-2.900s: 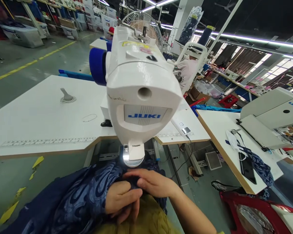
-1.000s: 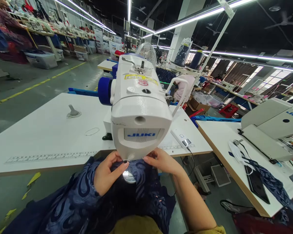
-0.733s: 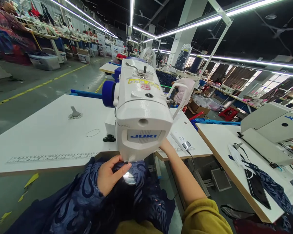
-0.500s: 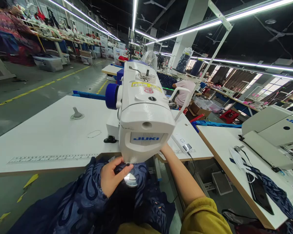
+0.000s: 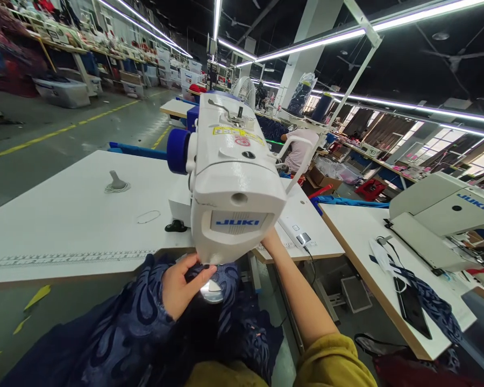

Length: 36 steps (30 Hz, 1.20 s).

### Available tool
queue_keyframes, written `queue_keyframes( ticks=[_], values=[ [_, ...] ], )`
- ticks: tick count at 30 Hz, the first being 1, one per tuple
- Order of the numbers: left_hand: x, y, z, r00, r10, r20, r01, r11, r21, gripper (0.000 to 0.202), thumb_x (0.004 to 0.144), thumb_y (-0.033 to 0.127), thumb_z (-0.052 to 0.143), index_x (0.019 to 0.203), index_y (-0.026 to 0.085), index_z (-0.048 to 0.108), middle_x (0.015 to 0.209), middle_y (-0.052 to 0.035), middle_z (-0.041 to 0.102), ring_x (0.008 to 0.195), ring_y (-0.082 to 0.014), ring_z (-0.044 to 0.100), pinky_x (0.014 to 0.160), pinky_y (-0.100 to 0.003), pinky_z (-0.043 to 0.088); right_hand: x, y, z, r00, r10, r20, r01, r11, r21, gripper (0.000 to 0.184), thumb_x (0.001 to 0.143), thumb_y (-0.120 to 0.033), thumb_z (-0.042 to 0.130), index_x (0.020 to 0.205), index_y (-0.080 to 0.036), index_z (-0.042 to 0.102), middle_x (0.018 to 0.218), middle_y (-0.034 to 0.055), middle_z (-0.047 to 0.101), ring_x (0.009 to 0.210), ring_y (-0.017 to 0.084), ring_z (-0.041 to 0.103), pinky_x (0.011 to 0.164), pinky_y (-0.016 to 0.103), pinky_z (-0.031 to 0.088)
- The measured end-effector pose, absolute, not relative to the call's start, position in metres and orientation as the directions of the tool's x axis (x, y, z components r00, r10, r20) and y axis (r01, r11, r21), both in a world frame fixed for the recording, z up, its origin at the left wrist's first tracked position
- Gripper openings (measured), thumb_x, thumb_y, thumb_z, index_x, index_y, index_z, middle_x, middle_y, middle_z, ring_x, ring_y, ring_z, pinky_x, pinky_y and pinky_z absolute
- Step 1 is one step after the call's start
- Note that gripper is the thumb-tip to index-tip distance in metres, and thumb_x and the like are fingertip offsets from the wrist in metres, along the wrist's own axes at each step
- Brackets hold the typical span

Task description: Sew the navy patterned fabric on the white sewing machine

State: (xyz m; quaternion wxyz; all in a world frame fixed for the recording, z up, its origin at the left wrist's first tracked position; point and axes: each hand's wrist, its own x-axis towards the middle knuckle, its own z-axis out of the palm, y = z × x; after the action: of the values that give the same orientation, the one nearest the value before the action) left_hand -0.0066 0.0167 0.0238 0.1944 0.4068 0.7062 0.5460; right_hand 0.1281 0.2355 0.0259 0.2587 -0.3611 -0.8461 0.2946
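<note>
While left hand (image 5: 181,285) still pinches fabric (image 5: 137,328), right hand (image 5: 268,241) stays behind machine (image 5: 234,183), grip unseen.

White table (image 5: 64,220): sewing machine (image 5: 234,177), grey peg (image 5: 116,183), printed ruler (image 5: 72,258)

Two sewing machines (image 5: 234,183) (image 5: 439,215) are counted; two white tables (image 5: 64,215) (image 5: 358,226); two pieces of blue patterned fabric (image 5: 116,333) (image 5: 441,312); one phone (image 5: 412,309).

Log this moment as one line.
left hand: grips blue patterned fabric under JUKI sewing machine head | right forearm: reaches behind the head, hand hidden | work light: on
</note>
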Motion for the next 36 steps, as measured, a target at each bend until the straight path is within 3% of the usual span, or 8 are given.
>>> queue_keyframes(
  ticks=[5, 8, 12, 17, 21, 28, 33, 36],
  values=[
    [-0.007, 0.017, 0.024, -0.598, 0.787, 0.154, 0.350, 0.083, 0.933, 0.028, 0.072, 0.050, 0.066, 0.079, 0.024, 0.073, 0.079, 0.0016, 0.076, 0.078, -0.0223, 0.066, 0.073, -0.027, 0.046, 0.131, 0.244, 0.019, -0.579, 0.804, 0.134, 0.482, 0.470, -0.739, 0.025, 0.096, -0.031, 0.055, 0.113, -0.015, 0.062, 0.118, 0.0074, 0.062, 0.104, 0.022, 0.063, 0.089, 0.041, 0.052],
    [-0.007, 0.018, 0.024, -0.598, 0.788, 0.144, 0.345, 0.092, 0.934, 0.029, 0.070, 0.052, 0.067, 0.075, 0.024, 0.072, 0.079, 0.0013, 0.076, 0.079, -0.0228, 0.066, 0.074, -0.027, 0.047, 0.134, 0.244, 0.022, -0.571, 0.815, 0.098, 0.454, 0.414, -0.789, 0.015, 0.091, -0.022, 0.058, 0.098, -0.015, 0.070, 0.103, 0.0083, 0.070, 0.099, 0.022, 0.064, 0.088, 0.037, 0.051],
    [-0.010, 0.018, 0.020, -0.585, 0.798, 0.145, 0.352, 0.088, 0.932, 0.028, 0.070, 0.051, 0.068, 0.075, 0.024, 0.073, 0.080, 0.0007, 0.077, 0.080, -0.0231, 0.067, 0.075, -0.027, 0.047, 0.142, 0.221, 0.028, -0.605, 0.796, 0.029, 0.362, 0.308, -0.880, 0.021, 0.087, -0.026, 0.055, 0.092, -0.016, 0.074, 0.085, 0.0050, 0.074, 0.080, 0.018, 0.067, 0.068, 0.029, 0.052],
    [-0.014, 0.019, 0.013, -0.550, 0.816, 0.178, 0.405, 0.075, 0.911, 0.029, 0.072, 0.049, 0.067, 0.084, 0.024, 0.075, 0.087, 0.0000, 0.078, 0.084, -0.0230, 0.069, 0.078, -0.028, 0.050, 0.156, 0.176, 0.034, -0.658, 0.752, -0.041, 0.260, 0.175, -0.950, 0.030, 0.083, -0.040, 0.058, 0.091, -0.017, 0.075, 0.078, 0.0032, 0.073, 0.065, 0.014, 0.064, 0.050, 0.022, 0.044],
    [-0.009, 0.018, 0.012, -0.565, 0.805, 0.179, 0.376, 0.059, 0.925, 0.023, 0.070, 0.047, 0.070, 0.074, 0.025, 0.077, 0.082, 0.0003, 0.077, 0.079, -0.0202, 0.069, 0.078, -0.027, 0.052, 0.160, 0.144, 0.040, -0.687, 0.725, 0.044, 0.195, 0.242, -0.951, 0.024, 0.085, -0.038, 0.060, 0.084, -0.020, 0.075, 0.078, 0.0017, 0.073, 0.072, 0.015, 0.064, 0.061, 0.025, 0.048],
    [0.002, 0.017, 0.008, -0.595, 0.784, 0.177, 0.248, -0.031, 0.968, 0.016, 0.068, 0.043, 0.075, 0.070, 0.027, 0.079, 0.078, -0.0012, 0.075, 0.076, -0.0197, 0.069, 0.078, -0.030, 0.055, 0.162, 0.111, 0.050, -0.731, 0.571, 0.373, 0.252, 0.735, -0.630, 0.019, 0.096, -0.030, 0.054, 0.098, -0.026, 0.073, 0.093, 0.0038, 0.073, 0.092, 0.020, 0.062, 0.082, 0.032, 0.049],
    [0.004, 0.015, 0.010, -0.606, 0.774, 0.183, 0.244, -0.038, 0.969, 0.013, 0.069, 0.039, 0.074, 0.071, 0.027, 0.079, 0.077, -0.0001, 0.073, 0.076, -0.0181, 0.067, 0.076, -0.028, 0.053, 0.159, 0.099, 0.048, -0.781, 0.448, 0.435, 0.287, 0.877, -0.386, 0.024, 0.099, -0.028, 0.048, 0.100, -0.025, 0.071, 0.086, 0.0069, 0.072, 0.084, 0.021, 0.060, 0.077, 0.034, 0.048],
    [0.002, 0.015, 0.010, -0.593, 0.778, 0.208, 0.281, -0.043, 0.959, 0.013, 0.070, 0.038, 0.073, 0.070, 0.026, 0.078, 0.076, 0.0005, 0.071, 0.074, -0.0169, 0.066, 0.072, -0.026, 0.053, 0.158, 0.095, 0.042, -0.808, 0.385, 0.446, 0.299, 0.920, -0.253, 0.023, 0.099, -0.024, 0.047, 0.110, -0.023, 0.067, 0.093, 0.0087, 0.071, 0.083, 0.021, 0.061, 0.076, 0.034, 0.048]
  ],
)
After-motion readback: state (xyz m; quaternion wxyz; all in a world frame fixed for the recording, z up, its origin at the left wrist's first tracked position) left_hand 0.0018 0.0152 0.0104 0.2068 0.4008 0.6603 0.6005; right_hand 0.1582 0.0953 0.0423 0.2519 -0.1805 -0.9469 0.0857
